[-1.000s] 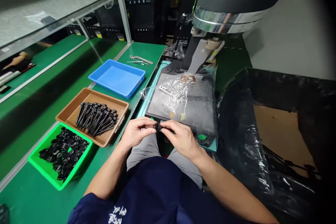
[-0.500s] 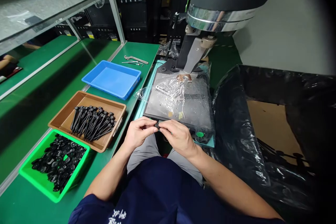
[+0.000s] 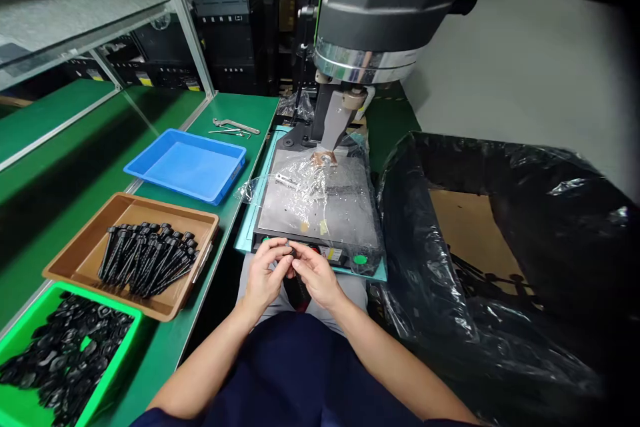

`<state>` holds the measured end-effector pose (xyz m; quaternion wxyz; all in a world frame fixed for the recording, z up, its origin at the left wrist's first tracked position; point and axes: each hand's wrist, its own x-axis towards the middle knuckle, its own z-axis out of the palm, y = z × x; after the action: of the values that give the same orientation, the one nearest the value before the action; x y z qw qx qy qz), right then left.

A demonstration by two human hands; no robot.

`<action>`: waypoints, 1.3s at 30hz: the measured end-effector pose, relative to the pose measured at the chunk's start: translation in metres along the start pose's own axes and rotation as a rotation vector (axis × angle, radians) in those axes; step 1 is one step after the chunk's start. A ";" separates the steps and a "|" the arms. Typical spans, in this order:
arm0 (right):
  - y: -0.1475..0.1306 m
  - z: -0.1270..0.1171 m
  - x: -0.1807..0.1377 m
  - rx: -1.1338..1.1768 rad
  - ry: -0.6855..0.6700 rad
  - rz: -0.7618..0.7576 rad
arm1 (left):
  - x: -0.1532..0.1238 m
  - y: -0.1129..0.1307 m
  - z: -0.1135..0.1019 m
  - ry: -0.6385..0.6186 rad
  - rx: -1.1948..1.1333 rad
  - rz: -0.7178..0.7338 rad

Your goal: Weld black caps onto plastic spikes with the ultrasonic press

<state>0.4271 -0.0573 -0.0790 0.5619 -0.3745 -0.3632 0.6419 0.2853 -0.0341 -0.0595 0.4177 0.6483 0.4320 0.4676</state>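
Both my hands meet in front of the machine's near edge, above my lap. My left hand pinches a small black part between thumb and fingers. From the other side my right hand grips the same part with its fingertips. Most of the part is hidden by the fingers, so its shape is unclear. Just beyond the hands is the machine's flat metal base, partly covered in clear plastic film, with a green button at its front. A metal horn comes down onto a small copper-coloured block.
On the green bench at left stand a blue tray, a brown tray with black ribbed stems, and a green bin of small black parts. A wrench lies behind. A box lined with black plastic stands right.
The view has shifted, so the trays and machine appear further left and lower. My hands stay together on the small black part, with the fingers more closely gathered around it.
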 end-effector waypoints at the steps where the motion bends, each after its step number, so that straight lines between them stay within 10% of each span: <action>1: 0.004 -0.003 0.000 0.037 0.010 0.022 | -0.001 -0.005 0.002 -0.018 -0.026 -0.042; 7: 0.013 -0.031 0.015 0.186 0.331 0.072 | 0.025 -0.030 0.021 0.130 -0.548 -0.613; 12: -0.005 -0.049 0.044 0.282 0.340 0.007 | 0.073 -0.021 0.032 0.191 -1.126 -0.894; 19: -0.013 -0.043 0.086 0.160 0.245 -0.113 | 0.080 0.002 0.039 0.322 -1.171 -0.892; 27: -0.054 -0.063 0.136 -0.583 0.606 -0.601 | 0.066 0.007 0.038 0.200 -1.082 -0.791; 39: -0.088 -0.067 0.180 -0.555 0.688 -0.655 | 0.071 0.010 0.048 0.123 -0.990 -0.741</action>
<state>0.5102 0.1334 -0.0442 0.6988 -0.5643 -0.4117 0.1539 0.3465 0.0238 -0.0428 0.7778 0.1562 0.3835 0.4729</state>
